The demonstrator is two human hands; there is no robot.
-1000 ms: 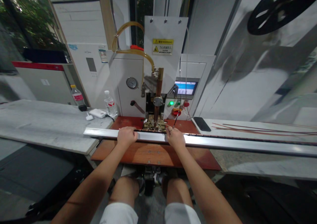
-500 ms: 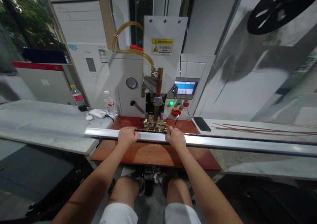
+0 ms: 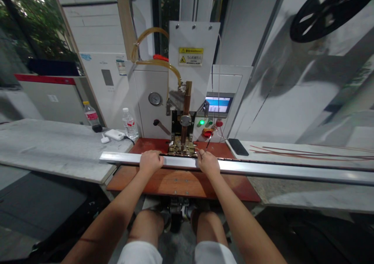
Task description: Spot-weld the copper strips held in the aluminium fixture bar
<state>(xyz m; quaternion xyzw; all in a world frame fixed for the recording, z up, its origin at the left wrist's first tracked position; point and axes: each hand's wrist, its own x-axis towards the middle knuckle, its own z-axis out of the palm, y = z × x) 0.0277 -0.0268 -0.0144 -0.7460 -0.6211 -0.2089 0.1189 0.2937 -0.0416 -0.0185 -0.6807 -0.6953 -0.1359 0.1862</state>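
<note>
A long silver metal bar [image 3: 179, 162] lies crosswise in front of the machine's small clamp-like fixture [image 3: 182, 145]. My left hand [image 3: 151, 161] is closed over the bar just left of the fixture, its fingertips hidden behind the far edge. To the right of the fixture, my right hand [image 3: 208, 163] is closed at the bar, with thumb and forefinger together close to a thin strip or wire that I cannot make out clearly. Above the fixture stands an upright copper-coloured electrode [image 3: 184, 133].
The white machine [image 3: 189, 77] carries a lit screen [image 3: 218, 103], a gauge [image 3: 154, 98] and a red switch [image 3: 207, 132]. On the left bench are two bottles [image 3: 129, 124] and a white power bank [image 3: 115, 134]. A phone [image 3: 238, 146] and thin copper-coloured strips [image 3: 280, 152] lie right.
The view has shifted very slightly. Both hands and the metal bar keep their places against the fixture.
</note>
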